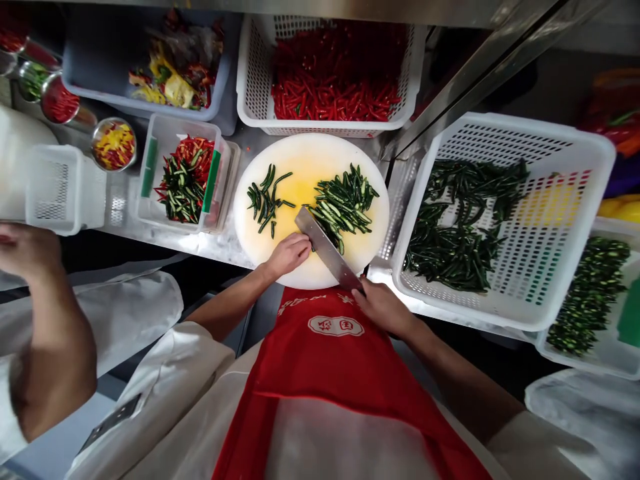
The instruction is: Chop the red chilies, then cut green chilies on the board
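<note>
Green chilies lie on the left side of a round white board, apparently whole, and more are at other stages along the counter. At far left, another person's bare arm reaches in near a small white basket. Next come a steel bowl of red and yellow strips and a clear tub where slit or sliced green chilies lie over red ones, a portion evidently finished. On the board, the left hand rests with curled fingers against the near end of a cleaver's flat side; whether it pinches a chili cannot be told. Behind the board stands a basket of red chilies. The cleaver slants across the board, its handle wrapped in the closed right hand. Right of the blade, a larger pile of cut green pieces shows pale insides, so most of the board's load looks done and the small left cluster remains. Farther right, a white perforated basket holds many uncut green chilies, still plenty left, beside a container of finely chopped green pieces.
</note>
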A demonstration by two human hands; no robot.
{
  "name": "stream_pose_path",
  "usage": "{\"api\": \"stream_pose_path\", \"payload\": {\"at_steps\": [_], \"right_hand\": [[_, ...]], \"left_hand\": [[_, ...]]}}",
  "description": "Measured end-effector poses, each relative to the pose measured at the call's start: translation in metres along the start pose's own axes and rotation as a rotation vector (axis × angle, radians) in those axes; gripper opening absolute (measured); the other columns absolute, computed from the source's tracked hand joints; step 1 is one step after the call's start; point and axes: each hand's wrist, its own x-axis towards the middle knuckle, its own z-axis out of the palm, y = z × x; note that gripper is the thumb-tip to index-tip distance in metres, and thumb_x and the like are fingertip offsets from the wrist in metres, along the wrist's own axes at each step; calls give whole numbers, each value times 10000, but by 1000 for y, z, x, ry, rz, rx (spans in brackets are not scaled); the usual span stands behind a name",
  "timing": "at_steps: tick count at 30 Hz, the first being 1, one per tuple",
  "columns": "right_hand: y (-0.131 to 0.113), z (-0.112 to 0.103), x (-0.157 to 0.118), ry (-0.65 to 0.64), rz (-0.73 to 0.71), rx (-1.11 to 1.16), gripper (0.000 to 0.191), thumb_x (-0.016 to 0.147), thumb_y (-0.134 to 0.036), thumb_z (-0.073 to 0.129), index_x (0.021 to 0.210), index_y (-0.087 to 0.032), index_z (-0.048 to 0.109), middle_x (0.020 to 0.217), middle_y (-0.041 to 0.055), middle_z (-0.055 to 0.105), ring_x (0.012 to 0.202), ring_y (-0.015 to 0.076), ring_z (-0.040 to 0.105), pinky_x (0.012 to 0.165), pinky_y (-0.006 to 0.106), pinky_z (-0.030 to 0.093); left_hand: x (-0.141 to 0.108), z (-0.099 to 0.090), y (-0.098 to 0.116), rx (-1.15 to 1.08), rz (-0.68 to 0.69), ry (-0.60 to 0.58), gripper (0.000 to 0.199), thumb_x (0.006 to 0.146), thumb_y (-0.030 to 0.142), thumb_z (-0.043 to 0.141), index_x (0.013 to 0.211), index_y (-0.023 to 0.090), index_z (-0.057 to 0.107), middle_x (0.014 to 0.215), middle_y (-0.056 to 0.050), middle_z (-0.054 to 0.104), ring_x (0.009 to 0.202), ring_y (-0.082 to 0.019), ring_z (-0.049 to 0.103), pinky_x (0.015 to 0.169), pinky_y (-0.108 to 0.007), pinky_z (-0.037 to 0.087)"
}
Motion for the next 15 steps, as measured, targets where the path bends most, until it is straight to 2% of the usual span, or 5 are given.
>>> {"api": "stream_pose_path", "payload": {"at_steps": [4, 9, 10, 13, 15], "right_hand": [[5, 12, 14, 93, 6, 62, 272, 981, -361, 368, 946, -174, 563, 896, 99, 707, 874, 228, 658, 716, 273, 392], [26, 0, -15, 128, -15, 170, 324, 973, -425, 346, 983, -198, 577, 938, 83, 716, 897, 237, 663, 739, 287, 428], [30, -2, -22, 106, -34, 178, 338, 970, -442, 343, 967, -206, 585, 918, 79, 718, 882, 244, 665, 731, 295, 434], [39, -6, -35, 19, -96, 175, 359, 953, -480, 354, 893, -245, 620, 849, 65, 723, 813, 263, 669, 694, 317, 456], [44, -5, -33, -19, -115, 180, 363, 940, -498, 370, 861, -269, 640, 835, 59, 730, 784, 269, 672, 677, 325, 473]], "left_hand": [[7, -8, -1, 3, 51, -29, 212, 958, 259, 439, 911, 189, 633, 988, -75, 659, 947, -178, 601, 899, -327, 518], [41, -33, -29, 159, -111, 161, 213, 926, 188, 447, 1010, 179, 642, 1061, -97, 625, 1026, -215, 575, 956, -363, 480], [50, -38, -36, 213, -130, 157, 225, 908, 164, 459, 1032, 174, 647, 1085, -104, 618, 1037, -229, 569, 965, -378, 470], [74, -48, -49, 320, -134, 25, 221, 861, 109, 491, 973, 153, 675, 1007, -113, 626, 972, -250, 578, 922, -402, 476], [82, -52, -50, 315, -147, 29, 211, 868, 109, 484, 947, 145, 677, 962, -107, 622, 942, -241, 580, 899, -398, 486]]}}
